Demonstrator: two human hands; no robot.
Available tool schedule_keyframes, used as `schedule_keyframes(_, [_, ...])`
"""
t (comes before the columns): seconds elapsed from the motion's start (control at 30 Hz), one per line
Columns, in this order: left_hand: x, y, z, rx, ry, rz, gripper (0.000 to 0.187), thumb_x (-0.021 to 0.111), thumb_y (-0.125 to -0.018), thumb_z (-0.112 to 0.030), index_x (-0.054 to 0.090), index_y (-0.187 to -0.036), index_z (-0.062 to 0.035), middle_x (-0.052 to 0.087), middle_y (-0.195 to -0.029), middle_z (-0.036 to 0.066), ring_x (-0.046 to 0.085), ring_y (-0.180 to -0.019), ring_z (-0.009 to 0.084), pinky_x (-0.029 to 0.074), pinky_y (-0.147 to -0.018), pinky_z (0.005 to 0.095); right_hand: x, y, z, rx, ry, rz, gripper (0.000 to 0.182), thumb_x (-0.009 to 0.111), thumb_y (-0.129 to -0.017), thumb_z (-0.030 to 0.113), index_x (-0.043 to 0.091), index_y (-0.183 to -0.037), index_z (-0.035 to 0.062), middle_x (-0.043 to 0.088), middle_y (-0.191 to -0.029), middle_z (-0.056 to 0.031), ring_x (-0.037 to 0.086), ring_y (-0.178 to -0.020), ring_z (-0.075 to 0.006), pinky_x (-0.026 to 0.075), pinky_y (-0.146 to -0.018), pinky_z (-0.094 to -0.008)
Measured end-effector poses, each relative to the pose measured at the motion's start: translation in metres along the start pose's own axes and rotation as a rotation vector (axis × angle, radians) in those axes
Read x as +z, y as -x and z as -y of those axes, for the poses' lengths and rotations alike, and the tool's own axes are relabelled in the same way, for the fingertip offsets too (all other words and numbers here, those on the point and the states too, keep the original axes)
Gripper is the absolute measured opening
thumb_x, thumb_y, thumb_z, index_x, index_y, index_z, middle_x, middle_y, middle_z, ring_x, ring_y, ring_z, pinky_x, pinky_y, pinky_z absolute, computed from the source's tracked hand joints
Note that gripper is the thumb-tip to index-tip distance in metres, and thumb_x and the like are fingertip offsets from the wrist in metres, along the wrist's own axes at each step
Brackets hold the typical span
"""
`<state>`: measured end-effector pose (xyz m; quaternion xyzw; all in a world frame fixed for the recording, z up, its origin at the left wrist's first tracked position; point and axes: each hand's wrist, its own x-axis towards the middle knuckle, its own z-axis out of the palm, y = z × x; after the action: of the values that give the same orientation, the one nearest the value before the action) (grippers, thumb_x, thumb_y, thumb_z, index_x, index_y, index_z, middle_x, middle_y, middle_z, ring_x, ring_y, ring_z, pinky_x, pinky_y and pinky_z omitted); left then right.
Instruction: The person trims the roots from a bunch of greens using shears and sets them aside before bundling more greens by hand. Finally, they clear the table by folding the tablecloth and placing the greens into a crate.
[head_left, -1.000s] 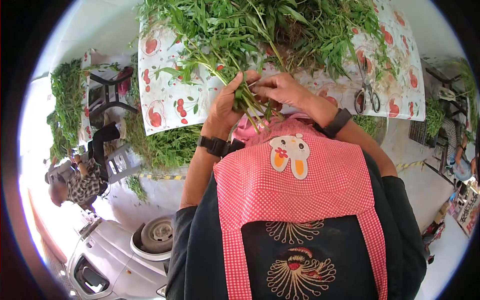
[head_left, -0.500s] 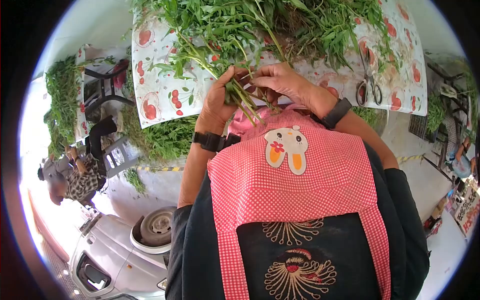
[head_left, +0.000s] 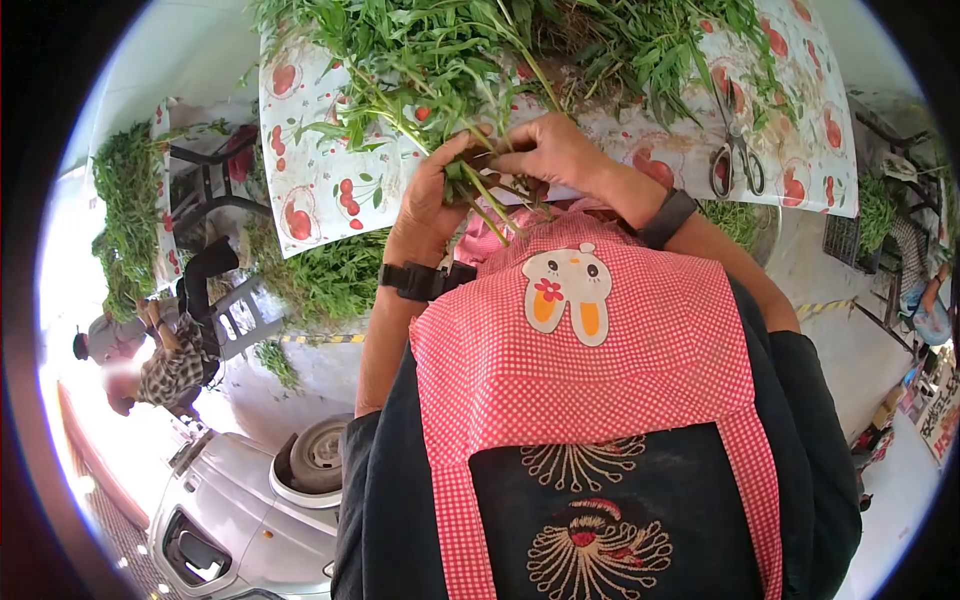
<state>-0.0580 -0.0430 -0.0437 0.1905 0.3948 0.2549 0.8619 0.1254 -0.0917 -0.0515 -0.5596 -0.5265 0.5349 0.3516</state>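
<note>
My left hand (head_left: 432, 200) is closed around a small bunch of leafy green stems (head_left: 487, 207), their cut ends pointing down toward my apron. My right hand (head_left: 562, 155) meets it at the table's front edge, thumb and fingers pinched together on the same bunch; the fingertips are partly hidden. Beyond both hands, a loose heap of long-leaved greens (head_left: 410, 50) covers the far part of the table. To the right lies a pair of scissors (head_left: 738, 165) with dark handles, on the fruit-print tablecloth (head_left: 310, 185).
A red checked apron (head_left: 600, 390) covers my front. More greens (head_left: 335, 275) lie below the table at left. Another person (head_left: 175, 370) sits by a side table heaped with greens (head_left: 130, 190). A silver vehicle (head_left: 240, 510) stands at lower left; another person (head_left: 930, 315) is at far right.
Both hands have shifted slightly up and left in view, still together on the stems. My right fingers have moved a little against the bunch.
</note>
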Motion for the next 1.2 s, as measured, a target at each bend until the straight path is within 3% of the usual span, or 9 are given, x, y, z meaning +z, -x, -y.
schedule_keyframes(0.03, [-0.002, 0.002, 0.001, 0.0, -0.075, -0.049, 0.034, 0.055, -0.09, -0.028, 0.057, -0.11, -0.0003, 0.063, -0.097, 0.01, 0.062, -0.084, 0.0215, 0.053, -0.072, 0.0359, -0.004, 0.004, 0.004, 0.12, -0.165, 0.035, 0.02, 0.07, -0.076, 0.021, 0.068, -0.079, 0.0006, 0.06, -0.057, -0.0048, 0.057, -0.046, -0.012, 0.044, -0.045, -0.0248])
schedule_keyframes(0.2, [-0.004, 0.003, -0.001, 0.0, -0.065, -0.045, 0.03, 0.056, -0.09, -0.026, 0.059, -0.107, -0.0011, 0.062, -0.089, 0.006, 0.06, -0.079, 0.0173, 0.052, -0.068, 0.0318, -0.022, 0.012, 0.005, 0.167, -0.139, 0.158, 0.016, 0.065, -0.081, 0.014, 0.063, -0.085, -0.0016, 0.059, -0.064, -0.0021, 0.053, -0.047, -0.007, 0.043, -0.044, -0.0221])
schedule_keyframes(0.4, [0.0, 0.002, 0.004, 0.047, -0.087, -0.07, 0.031, 0.052, -0.093, -0.029, 0.057, -0.109, -0.0025, 0.06, -0.088, 0.005, 0.059, -0.077, 0.016, 0.052, -0.068, 0.0296, -0.022, 0.026, 0.021, 0.168, -0.194, 0.194, 0.02, 0.065, -0.083, 0.018, 0.063, -0.088, -0.0007, 0.06, -0.065, -0.0029, 0.053, -0.048, -0.0069, 0.043, -0.043, -0.0216])
schedule_keyframes(0.5, [0.0, -0.004, 0.007, 0.05, -0.108, -0.07, 0.032, 0.05, -0.094, -0.031, 0.057, -0.108, -0.003, 0.061, -0.088, 0.005, 0.059, -0.076, 0.0158, 0.052, -0.068, 0.0295, -0.015, 0.027, 0.028, 0.276, -0.257, 0.264, 0.024, 0.067, -0.082, 0.022, 0.064, -0.087, -0.0007, 0.059, -0.062, -0.0028, 0.052, -0.045, -0.0073, 0.042, -0.041, -0.0219])
schedule_keyframes(0.57, [0.002, -0.005, 0.01, 0.048, -0.113, -0.062, 0.031, 0.049, -0.094, -0.031, 0.057, -0.107, -0.0033, 0.061, -0.087, 0.005, 0.059, -0.076, 0.0158, 0.052, -0.068, 0.0295, -0.01, 0.027, 0.027, 0.336, -0.276, 0.308, 0.033, 0.073, -0.077, 0.029, 0.063, -0.079, -0.0029, 0.058, -0.057, -0.0056, 0.055, -0.044, -0.0112, 0.043, -0.037, -0.0243])
schedule_keyframes(0.7, [0.016, 0.005, 0.008, 0.065, -0.111, -0.116, 0.03, 0.052, -0.093, -0.031, 0.058, -0.101, -0.003, 0.06, -0.084, 0.005, 0.059, -0.073, 0.0153, 0.051, -0.063, 0.0283, -0.01, 0.025, 0.022, 0.292, -0.28, 0.332, 0.03, 0.073, -0.077, 0.025, 0.063, -0.079, -0.0026, 0.059, -0.057, -0.0044, 0.054, -0.043, -0.0105, 0.043, -0.038, -0.0245])
schedule_keyframes(0.77, [0.016, 0.008, 0.006, 0.083, -0.113, -0.131, 0.03, 0.05, -0.094, -0.031, 0.057, -0.102, -0.0031, 0.06, -0.082, 0.005, 0.059, -0.072, 0.0161, 0.053, -0.064, 0.029, -0.019, 0.023, 0.018, 0.131, -0.139, 0.209, 0.026, 0.072, -0.078, 0.022, 0.063, -0.079, -0.0026, 0.059, -0.057, -0.0038, 0.054, -0.044, -0.0096, 0.043, -0.039, -0.0243])
schedule_keyframes(1.03, [0.005, 0.007, 0.003, 0.153, -0.147, -0.084, 0.026, 0.051, -0.093, -0.022, 0.055, -0.104, 0.0017, 0.057, -0.08, 0.005, 0.052, -0.066, 0.0113, 0.045, -0.053, 0.023, -0.041, 0.028, -0.007, 0.202, -0.037, 0.198, 0.021, 0.067, -0.081, 0.019, 0.065, -0.09, -0.0002, 0.06, -0.066, -0.0011, 0.051, -0.049, -0.0049, 0.04, -0.042, -0.0218])
schedule_keyframes(1.2, [0.005, 0.001, 0.004, 0.142, -0.171, -0.138, 0.025, 0.05, -0.094, -0.02, 0.055, -0.105, 0.0023, 0.057, -0.081, 0.006, 0.052, -0.066, 0.0112, 0.044, -0.053, 0.0217, -0.041, 0.028, -0.003, 0.223, -0.224, 0.253, 0.026, 0.067, -0.08, 0.017, 0.064, -0.1, 0.0007, 0.063, -0.078, -0.0015, 0.053, -0.057, -0.0043, 0.04, -0.043, -0.0199])
